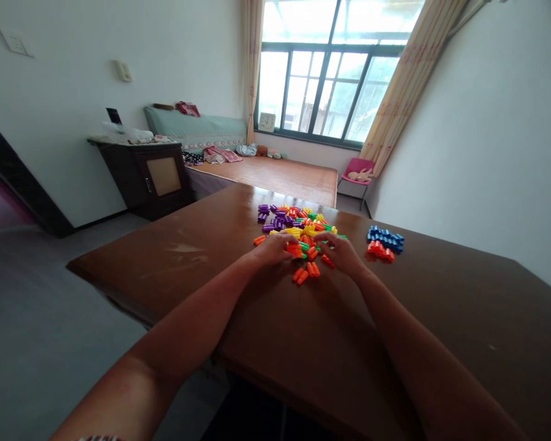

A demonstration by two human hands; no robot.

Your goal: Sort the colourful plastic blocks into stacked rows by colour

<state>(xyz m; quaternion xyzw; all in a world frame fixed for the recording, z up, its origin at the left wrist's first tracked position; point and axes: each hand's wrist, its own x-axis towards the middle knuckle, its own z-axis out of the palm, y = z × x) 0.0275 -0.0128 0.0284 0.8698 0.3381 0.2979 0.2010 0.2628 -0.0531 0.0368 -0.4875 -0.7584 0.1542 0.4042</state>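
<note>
A mixed heap of small, tube-like plastic pieces in purple, yellow, orange and green lies on the brown table (pixel 188 245). My left hand (pixel 273 248) is at the heap's near left side, its fingers and thumb closed about an orange plastic piece (pixel 294 252). Across from it, my right hand (pixel 342 253) reaches in from the right with fingers bent and apart, close to orange and green pieces; I see nothing held in it. Several loose orange pieces (pixel 313 269) lie just in front of the hands. Purple pieces (pixel 279 222) gather at the heap's far left.
On the right of the table, blue pieces (pixel 386 237) sit in rows beside a row of orange-red pieces (pixel 381 250). Beyond the table are a bed (pixel 284 173), a dark cabinet (pixel 140 174) and a pink chair (pixel 358 166) under a window.
</note>
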